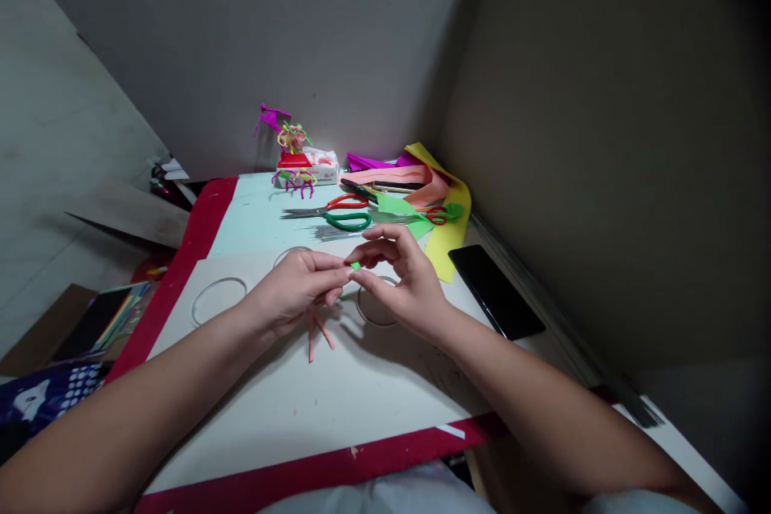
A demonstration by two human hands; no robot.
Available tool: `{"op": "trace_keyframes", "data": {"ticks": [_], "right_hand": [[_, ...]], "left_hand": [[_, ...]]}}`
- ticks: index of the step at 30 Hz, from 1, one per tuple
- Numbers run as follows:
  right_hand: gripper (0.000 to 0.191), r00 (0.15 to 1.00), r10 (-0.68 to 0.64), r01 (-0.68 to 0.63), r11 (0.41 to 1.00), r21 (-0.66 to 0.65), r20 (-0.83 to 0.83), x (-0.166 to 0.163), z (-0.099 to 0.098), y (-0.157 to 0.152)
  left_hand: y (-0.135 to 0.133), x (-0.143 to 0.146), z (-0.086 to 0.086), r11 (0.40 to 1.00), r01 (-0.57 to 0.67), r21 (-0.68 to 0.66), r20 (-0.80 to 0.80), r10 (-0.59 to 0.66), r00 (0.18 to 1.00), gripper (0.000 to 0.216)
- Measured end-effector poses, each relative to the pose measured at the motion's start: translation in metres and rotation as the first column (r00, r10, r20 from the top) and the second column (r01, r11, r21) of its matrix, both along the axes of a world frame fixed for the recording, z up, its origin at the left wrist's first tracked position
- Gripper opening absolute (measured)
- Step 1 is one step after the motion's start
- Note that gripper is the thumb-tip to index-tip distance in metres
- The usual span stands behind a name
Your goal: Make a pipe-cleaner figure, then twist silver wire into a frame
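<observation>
My left hand [298,289] and my right hand [401,277] meet over the white sheet [337,401] on the table. Between their fingertips they pinch a small green paper piece [355,266]. Pink paper strips [318,333] hang down from under my left hand's fingers onto the sheet. Both hands have fingers pressed together in a pinch.
Scissors with red and green handles [337,213] lie behind the hands. Coloured paper [422,193] is piled at the back right, next to a second pair of scissors [437,215]. A small box with pipe-cleaner figures [301,161] stands at the back. A dark phone [495,289] lies right. Circles [218,299] are cut in the sheet.
</observation>
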State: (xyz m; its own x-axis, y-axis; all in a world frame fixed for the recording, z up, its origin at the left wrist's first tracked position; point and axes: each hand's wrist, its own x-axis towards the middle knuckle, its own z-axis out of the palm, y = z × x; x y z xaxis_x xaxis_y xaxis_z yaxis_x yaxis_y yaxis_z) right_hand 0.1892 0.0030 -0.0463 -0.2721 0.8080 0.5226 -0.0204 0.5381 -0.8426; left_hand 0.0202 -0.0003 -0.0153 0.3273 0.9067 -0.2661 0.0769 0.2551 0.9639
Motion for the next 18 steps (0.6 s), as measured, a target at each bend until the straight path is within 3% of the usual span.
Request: {"op": "trace_keyframes", "data": {"ticks": [5, 10, 14, 18], "right_hand": [[0.037, 0.992, 0.04, -0.065, 0.974, -0.217, -0.117, 0.004, 0.006, 0.005], [0.035, 0.93, 0.013, -0.191, 0.872, -0.451, -0.368, 0.0, 0.004, 0.006], [0.034, 0.896, -0.071, -0.184, 0.839, -0.511, -0.439, -0.004, -0.002, 0.004], [0.034, 0.881, -0.064, -0.202, 0.844, -0.497, -0.468, -0.006, -0.003, 0.003]], "left_hand": [[-0.001, 0.0, -0.004, 0.992, 0.037, 0.119, -0.158, -0.018, 0.987, 0.022], [-0.002, 0.003, -0.004, 1.0, -0.02, 0.009, -0.074, 0.021, 0.997, 0.016], [-0.001, 0.004, -0.004, 0.994, -0.016, -0.104, 0.047, 0.021, 0.999, 0.013], [0.001, 0.003, -0.003, 0.99, 0.007, -0.143, 0.089, 0.006, 0.996, 0.017]]}}
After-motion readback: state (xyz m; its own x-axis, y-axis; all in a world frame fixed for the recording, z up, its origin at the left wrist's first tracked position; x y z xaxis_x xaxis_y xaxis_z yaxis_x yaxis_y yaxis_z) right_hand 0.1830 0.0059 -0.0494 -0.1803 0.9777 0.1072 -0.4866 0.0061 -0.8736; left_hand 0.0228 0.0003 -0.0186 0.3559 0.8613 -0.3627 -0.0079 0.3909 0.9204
